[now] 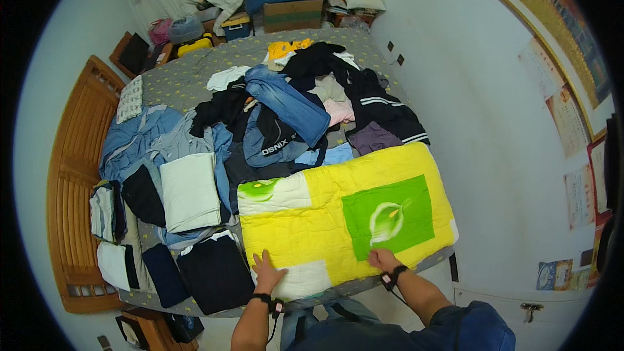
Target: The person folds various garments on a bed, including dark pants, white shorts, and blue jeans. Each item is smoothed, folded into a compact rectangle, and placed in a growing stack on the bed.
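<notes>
A thick yellow quilt (331, 234) with green and white patches lies folded into a rectangle near the bed's front edge. My left hand (267, 273), fingers spread, rests on its near left corner by a white patch. At the lower edge of the green patch with a leaf-like print, my right hand (384, 259) touches the quilt with its fingers curled. Whether cloth is pinched in those fingers is hidden. Just left of my left hand is a folded black garment (217, 273). Beyond that sits a folded pale cloth (190, 192).
Behind the quilt spreads a loose heap of clothes with blue jeans (287, 102) and a black striped garment (387, 107). Folded dark blue cloth (165, 275) and white cloth (112, 264) lie toward the wooden headboard (80, 180). A wall (468, 156) borders the bed's right side.
</notes>
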